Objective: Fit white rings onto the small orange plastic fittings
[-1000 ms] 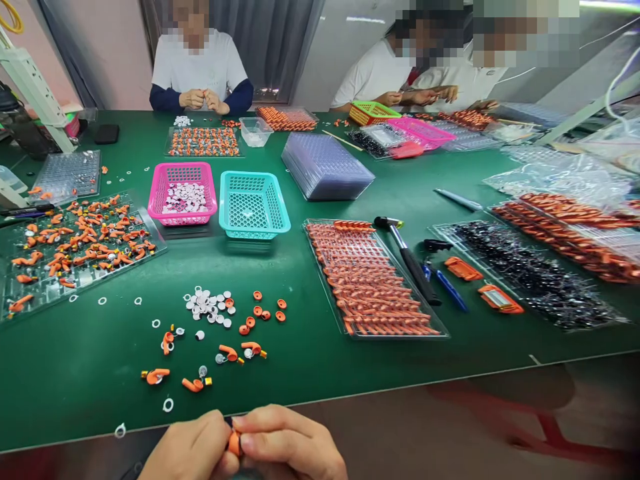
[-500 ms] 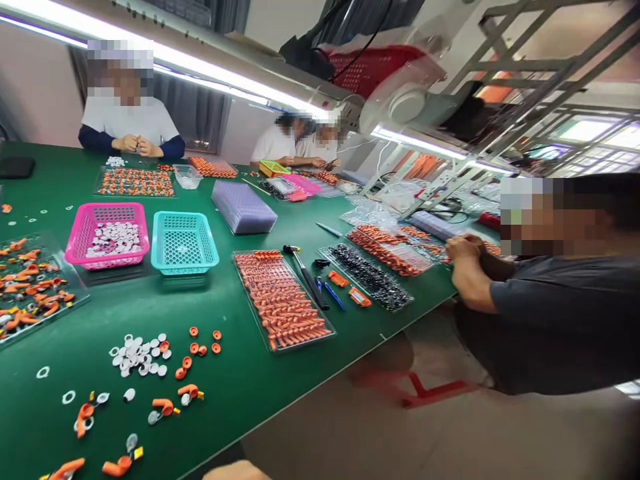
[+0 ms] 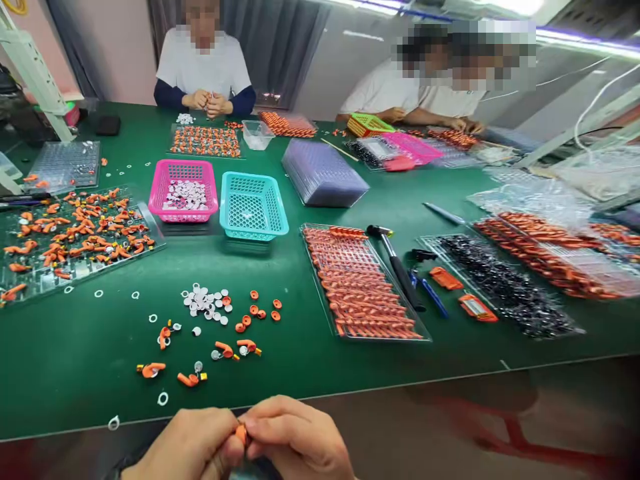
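Just off the table's front edge, my left hand (image 3: 187,443) and my right hand (image 3: 300,437) meet fingertip to fingertip, both closed. Pinched between them is a small orange plastic part (image 3: 241,435), mostly hidden by the fingers. On the table beyond them lie several orange curved pieces (image 3: 192,379) with yellow ends and round white or clear discs. Farther up are a loose pile of white discs (image 3: 205,301) and several small orange caps (image 3: 254,311). A white ring (image 3: 163,399) rests near the edge, close to my left hand.
A pink basket (image 3: 183,217) holds white pieces; a turquoise basket (image 3: 254,230) stands beside it. Trays of orange parts (image 3: 367,283), black parts (image 3: 500,277) and orange assemblies (image 3: 80,230) cover both sides. A hammer (image 3: 397,267) lies mid-right. Co-workers (image 3: 205,70) sit across the table.
The view has swung left and down onto my hands. Both hands now show with the orange part; before, only a bit of one hand showed. The person at right is out of view.
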